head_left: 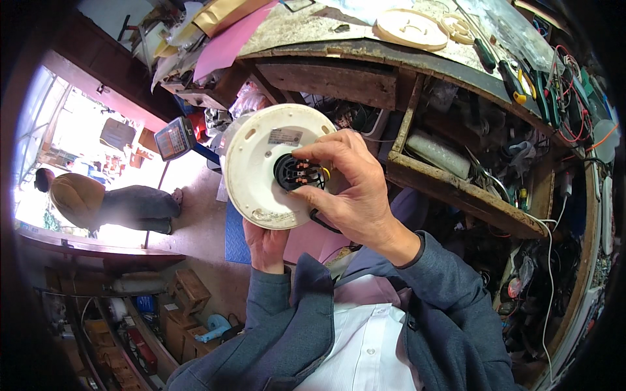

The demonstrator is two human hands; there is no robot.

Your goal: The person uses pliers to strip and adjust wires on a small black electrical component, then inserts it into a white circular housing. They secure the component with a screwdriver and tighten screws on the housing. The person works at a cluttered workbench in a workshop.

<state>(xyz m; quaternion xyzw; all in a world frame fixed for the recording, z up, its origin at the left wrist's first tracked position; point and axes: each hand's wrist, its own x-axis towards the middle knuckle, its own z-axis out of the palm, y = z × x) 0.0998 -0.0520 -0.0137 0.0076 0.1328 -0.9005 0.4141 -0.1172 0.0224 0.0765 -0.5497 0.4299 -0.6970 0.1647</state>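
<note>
A white round appliance base (251,186), which looks like the bottom of an electric kettle, is held up in front of me with its underside facing me. It has oval slots near the rim and a grey label. My left hand (266,246) holds it from below and behind; its fingers are mostly hidden. At the centre sits a black round connector (284,172) with small copper-coloured contacts and a yellow wire beside it. My right hand (358,195) pinches this connector between thumb and fingers. A black cable loops under the right hand.
A cluttered workbench (313,49) spans the far side, with a screwdriver (484,55), pliers and wires at right. Below it, an open wooden drawer (469,192) juts out, full of parts. A weighing scale (175,139) stands left; beyond, a person (111,202) is near the doorway.
</note>
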